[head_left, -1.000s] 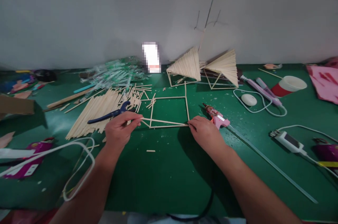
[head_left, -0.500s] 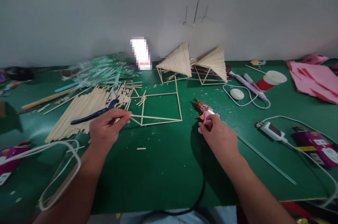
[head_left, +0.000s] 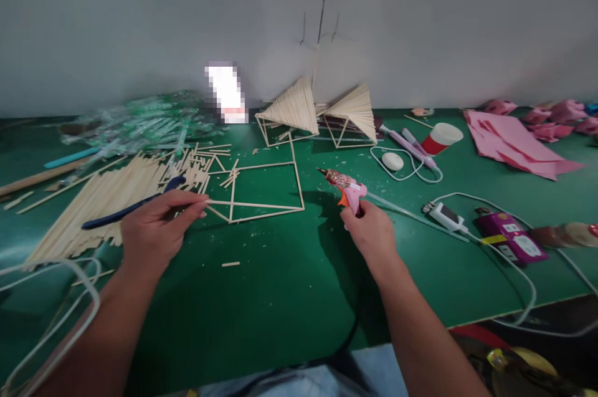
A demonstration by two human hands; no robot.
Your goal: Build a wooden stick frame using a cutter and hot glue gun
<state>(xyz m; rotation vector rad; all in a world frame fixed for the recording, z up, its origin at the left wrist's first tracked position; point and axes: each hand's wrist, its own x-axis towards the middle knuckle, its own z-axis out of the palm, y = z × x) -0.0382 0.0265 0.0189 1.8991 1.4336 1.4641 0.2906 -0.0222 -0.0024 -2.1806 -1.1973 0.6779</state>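
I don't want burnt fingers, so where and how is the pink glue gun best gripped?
Probably by the pink handle, from the near right, where the right hand grips it: the handle slants down toward the person, while the glue gun points its nozzle away to the left and its glue stick trails out the back.

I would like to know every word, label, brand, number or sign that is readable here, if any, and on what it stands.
No text can be read.
Purple object: white patches, too small and blurred.
Pink glue gun: pale patch, too small to read.
Bright screen: pixelated, unreadable.
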